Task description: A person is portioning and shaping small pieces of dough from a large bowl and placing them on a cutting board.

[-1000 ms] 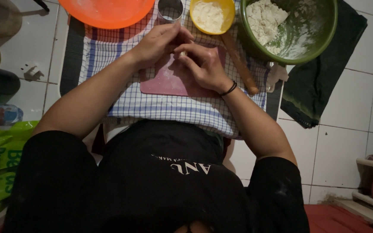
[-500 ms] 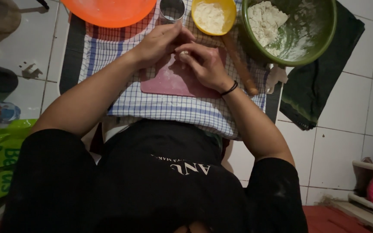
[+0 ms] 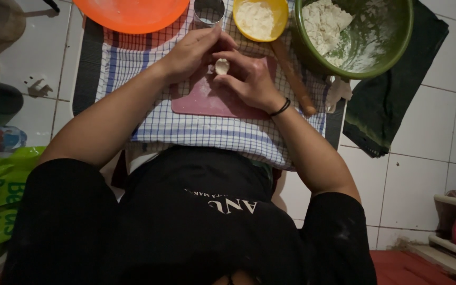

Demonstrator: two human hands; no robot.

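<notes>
White-tiled floor, checked cloth (image 3: pixel 196 132), both hands' fingers (image 3: pixel 227 80) seemingly pinching dough piece (image 3: pixel 221 66).

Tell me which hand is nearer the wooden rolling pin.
Right. The right hand lies just beside the wooden rolling pin; the left hand sits farther off, across the small dough piece.

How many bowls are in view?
3: a large orange plastic bowl top left, a small yellow bowl of flour top centre, a big green bowl holding dough top right.
</notes>
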